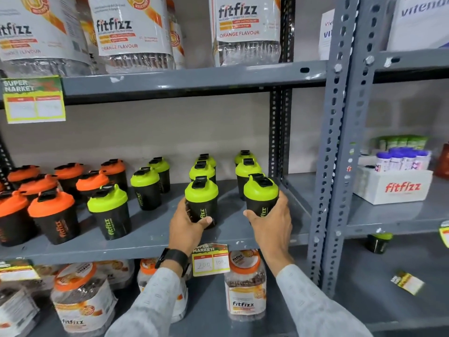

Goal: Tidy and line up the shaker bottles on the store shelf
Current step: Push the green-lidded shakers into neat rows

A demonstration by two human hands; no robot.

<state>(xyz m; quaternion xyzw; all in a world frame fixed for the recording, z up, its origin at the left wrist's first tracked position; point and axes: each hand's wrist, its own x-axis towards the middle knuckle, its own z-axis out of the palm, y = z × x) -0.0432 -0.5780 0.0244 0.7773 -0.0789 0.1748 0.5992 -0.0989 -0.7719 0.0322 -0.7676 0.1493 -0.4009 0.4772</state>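
Note:
Black shaker bottles stand on the grey middle shelf (155, 237). Orange-lidded ones (52, 216) crowd the left; green-lidded ones fill the middle and right in rows running back. My left hand (187, 224) grips the front green-lidded shaker (201, 200) of the middle row. My right hand (272, 220) grips the front green-lidded shaker (261, 195) of the right-hand row, close to the shelf's right end. Further left, three green-lidded shakers (109, 210) stand in a slanted line with uneven gaps.
Slotted grey uprights (332, 166) bound the shelf on the right. Large fitfizz jars (245, 283) stand on the shelf below and more on the shelf above. A price tag (210, 260) hangs from the shelf's front edge. The neighbouring bay holds a white fitfizz box (393, 187).

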